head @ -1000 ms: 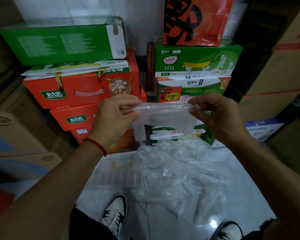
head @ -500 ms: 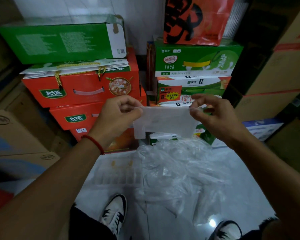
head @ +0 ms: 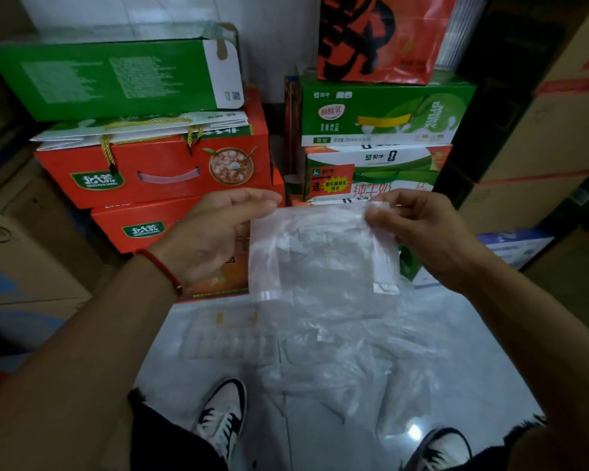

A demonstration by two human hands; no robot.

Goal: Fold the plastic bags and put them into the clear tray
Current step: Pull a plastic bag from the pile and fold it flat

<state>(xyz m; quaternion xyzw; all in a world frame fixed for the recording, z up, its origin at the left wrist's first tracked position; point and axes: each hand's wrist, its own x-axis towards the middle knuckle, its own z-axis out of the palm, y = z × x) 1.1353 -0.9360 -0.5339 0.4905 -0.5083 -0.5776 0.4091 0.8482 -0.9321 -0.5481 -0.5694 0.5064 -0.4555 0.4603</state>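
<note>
From my feed, the plastic bag (head: pixel 323 256) hangs lower and broader than it did a second ago: then it was a narrow strip stretched level between the hands, now a full panel drops from its top edge. My left hand (head: pixel 215 236) pinches the bag's ten o'clock corner, thumb and forefinger closed on the film, the other fingers loosely curled behind it. My right hand (head: pixel 425 232) pinches the two o'clock corner the same way, a little film bunched at the fingertips. I judge the bag has been shaken out flat, so the fold itself is not yet made.

The clear tray (head: pixel 228 334) lies on the floor at about seven o'clock from the bag, ribbed and hard to read; I cannot tell whether anything is in it. At six o'clock a loose heap of bags (head: pixel 347 355) spreads over the pale glossy floor (head: pixel 473 351), just beside the tray, with my shoes at the bottom edge.

Stacked red cartons (head: pixel 157 178) stand at eleven o'clock, green milk cartons (head: pixel 385 113) at one, brown boxes (head: pixel 541 158) at the right edge.
</note>
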